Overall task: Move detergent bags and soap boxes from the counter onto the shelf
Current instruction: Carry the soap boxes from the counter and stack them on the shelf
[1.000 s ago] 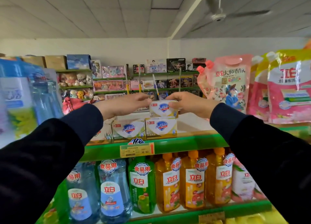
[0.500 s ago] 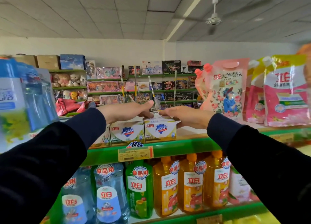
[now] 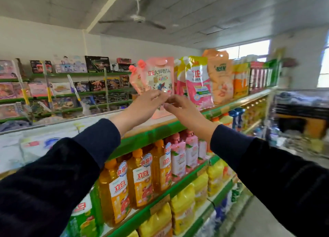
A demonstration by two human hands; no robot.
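Head cam: both hands reach a pink detergent bag (image 3: 161,76) upright near the top shelf's (image 3: 151,132) front edge. Left hand (image 3: 145,105) & right hand (image 3: 181,108) pinch its lower part, fingers closed. Best: steady it upright, then release.

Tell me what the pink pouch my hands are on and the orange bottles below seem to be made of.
Pink pouch: looks like glossy flexible plastic film, judging by its sheen, soft creased edges and moulded spout. Orange bottles: apparently clear rigid plastic holding orange liquid, with glossy stuck-on labels; glass seems unlikely but cannot be excluded.
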